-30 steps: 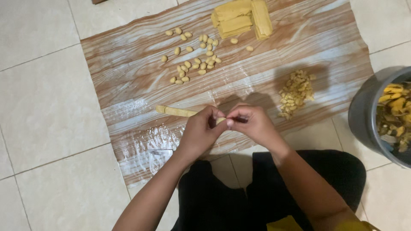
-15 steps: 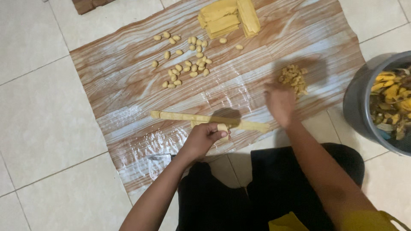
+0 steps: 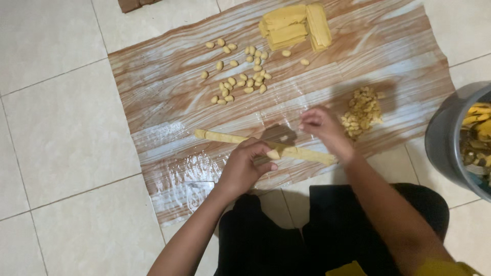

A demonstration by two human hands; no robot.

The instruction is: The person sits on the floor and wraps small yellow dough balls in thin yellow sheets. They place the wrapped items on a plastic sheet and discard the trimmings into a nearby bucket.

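A pale tiled floor (image 3: 56, 128) fills the left of the view, its grout lines running under a wood-grain plastic sheet (image 3: 169, 92) spread flat and glossy across the middle. On the sheet, at about eleven o'clock from the left hand (image 3: 246, 168), lies a scatter of small dough pieces (image 3: 240, 76). The left hand presses down on a long dough roll (image 3: 225, 138), fingers curled closed over its middle. At twelve o'clock sits a stack of yellow dough slabs (image 3: 294, 25). The right hand (image 3: 319, 125) hovers just above the roll's right end, fingertips pinched narrow; whether they hold a bit of dough cannot be told. At its three o'clock is a heap of crumbs (image 3: 363, 110). A grey bucket (image 3: 445, 148) stands on the tiles at the right edge.
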